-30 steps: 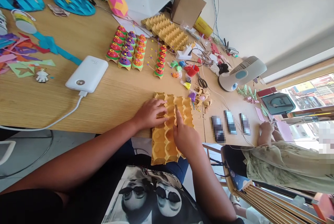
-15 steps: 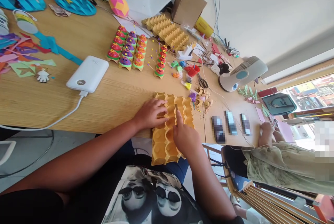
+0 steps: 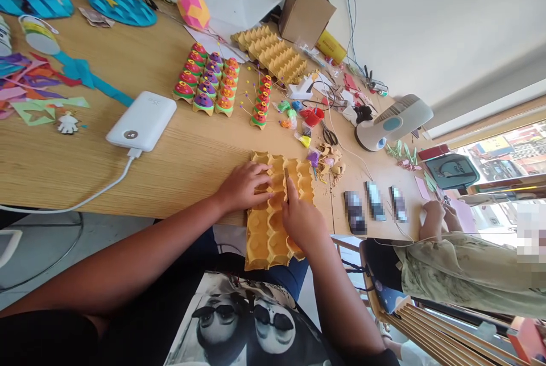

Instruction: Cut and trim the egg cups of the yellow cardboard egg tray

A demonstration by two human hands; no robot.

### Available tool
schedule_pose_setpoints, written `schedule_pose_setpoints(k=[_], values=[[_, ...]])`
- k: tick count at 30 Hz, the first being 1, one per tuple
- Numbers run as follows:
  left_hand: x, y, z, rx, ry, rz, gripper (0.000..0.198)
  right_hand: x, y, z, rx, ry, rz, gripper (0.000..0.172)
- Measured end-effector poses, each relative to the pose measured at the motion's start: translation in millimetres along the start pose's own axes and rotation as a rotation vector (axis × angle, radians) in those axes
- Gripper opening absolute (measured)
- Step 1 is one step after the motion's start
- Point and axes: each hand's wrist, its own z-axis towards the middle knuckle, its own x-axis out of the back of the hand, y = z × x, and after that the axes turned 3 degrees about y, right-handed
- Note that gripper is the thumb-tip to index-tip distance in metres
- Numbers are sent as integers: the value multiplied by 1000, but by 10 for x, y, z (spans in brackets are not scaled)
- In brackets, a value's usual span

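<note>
A yellow egg tray (image 3: 259, 233) lies over the table's front edge, its near end jutting out above my lap. My left hand (image 3: 244, 185) rests on the tray's left side, fingers spread and lying across its cups. Over the right half of the tray, my right hand (image 3: 303, 219) is closed round a knife (image 3: 286, 174). Its narrow blade points away from me along a row of cups, with my index finger stretched along it. The palm hides the handle. Whether the blade has gone through the tray cannot be made out.
Painted egg-carton strips (image 3: 206, 83) and another egg tray (image 3: 273, 53) stand farther back. Scissors (image 3: 329, 134) and carton scraps (image 3: 331, 160) lie to the right, before a white fan (image 3: 394, 121). A power bank (image 3: 142, 121) sits left. A person's hands (image 3: 435, 218) work at far right.
The whole view has shifted slightly. Both hands keep nearly the same places on the egg tray, and the knife stays in my right hand.
</note>
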Motion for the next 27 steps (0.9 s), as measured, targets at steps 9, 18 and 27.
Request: schedule_pose_setpoints(k=[9, 18, 27], values=[[-4, -31, 7, -46, 1, -3, 28, -3, -31, 65, 2, 15, -22, 69], [-5, -10, 0, -10, 14, -14, 29, -36, -19, -123, 7, 19, -76, 67], [-15, -53, 22, -35, 27, -4, 31, -91, -98, -42, 39, 73, -102, 73]])
